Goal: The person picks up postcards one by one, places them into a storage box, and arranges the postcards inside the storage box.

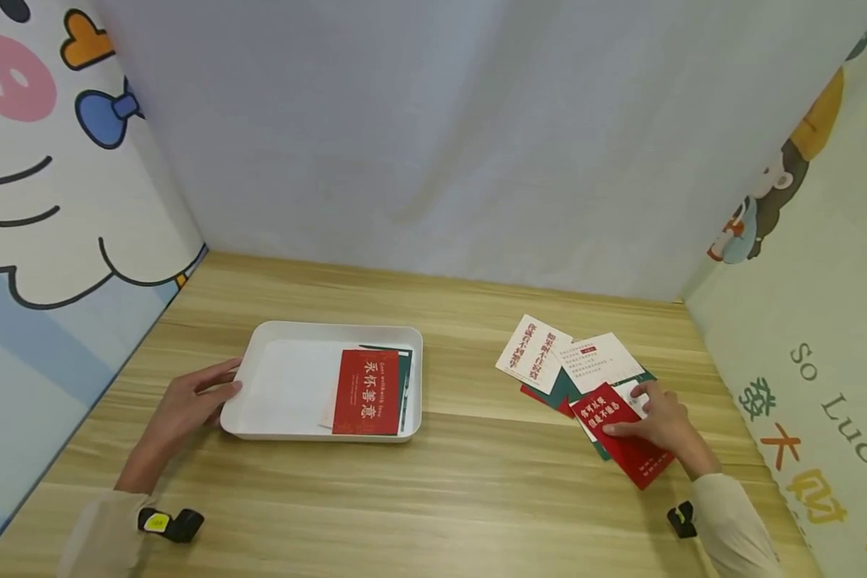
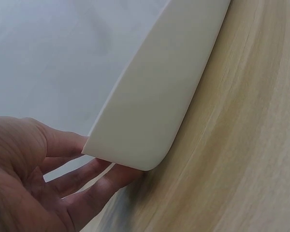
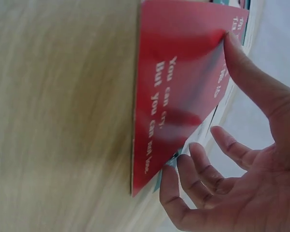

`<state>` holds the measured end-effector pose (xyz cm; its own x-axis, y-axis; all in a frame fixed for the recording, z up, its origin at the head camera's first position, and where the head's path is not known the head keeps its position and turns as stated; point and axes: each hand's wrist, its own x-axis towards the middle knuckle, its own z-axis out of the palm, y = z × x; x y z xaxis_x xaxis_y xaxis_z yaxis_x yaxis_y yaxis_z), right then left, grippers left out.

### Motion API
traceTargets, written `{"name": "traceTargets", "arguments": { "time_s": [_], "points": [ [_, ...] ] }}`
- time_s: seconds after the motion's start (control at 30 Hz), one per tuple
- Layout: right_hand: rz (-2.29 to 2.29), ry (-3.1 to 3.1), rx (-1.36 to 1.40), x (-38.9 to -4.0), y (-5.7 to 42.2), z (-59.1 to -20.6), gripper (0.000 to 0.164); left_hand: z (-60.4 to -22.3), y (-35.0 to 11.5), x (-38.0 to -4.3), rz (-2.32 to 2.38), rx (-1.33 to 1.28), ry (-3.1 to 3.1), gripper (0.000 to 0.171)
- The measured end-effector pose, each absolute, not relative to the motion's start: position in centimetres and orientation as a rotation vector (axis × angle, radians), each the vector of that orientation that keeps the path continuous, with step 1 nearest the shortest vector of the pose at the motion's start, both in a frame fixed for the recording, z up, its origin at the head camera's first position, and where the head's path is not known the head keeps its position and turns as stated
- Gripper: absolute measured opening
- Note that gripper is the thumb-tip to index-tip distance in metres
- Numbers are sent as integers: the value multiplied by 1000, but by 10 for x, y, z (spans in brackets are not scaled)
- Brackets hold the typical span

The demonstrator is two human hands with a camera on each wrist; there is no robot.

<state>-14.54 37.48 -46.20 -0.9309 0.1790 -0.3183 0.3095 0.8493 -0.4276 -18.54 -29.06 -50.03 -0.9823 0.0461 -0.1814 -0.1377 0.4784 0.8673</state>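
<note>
White tray (image 1: 282, 385) gripped at its left end by the left hand (image 1: 186, 405) | red card (image 1: 632, 454), atop the pile of cards (image 1: 598, 366) at right, touched by the thumb of the right hand (image 1: 666, 419), fingers loosely bent | card pick-up apparently in hand | edge pinch probably called for next

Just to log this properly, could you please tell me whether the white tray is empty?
No, a red card lies in the right half of the white tray.
</note>
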Motion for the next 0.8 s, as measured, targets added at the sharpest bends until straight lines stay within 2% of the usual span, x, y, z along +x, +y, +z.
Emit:
{"name": "traceTargets", "arguments": {
  "time_s": [0.37,0.8],
  "points": [
    [-754,2695,385,-143,378,-462,72,-499,-289,-185,1492,-96,2556,57],
    [-859,2657,330,-141,384,-453,47,-495,-287,-184,1463,-101,2581,58]
  ]
}}
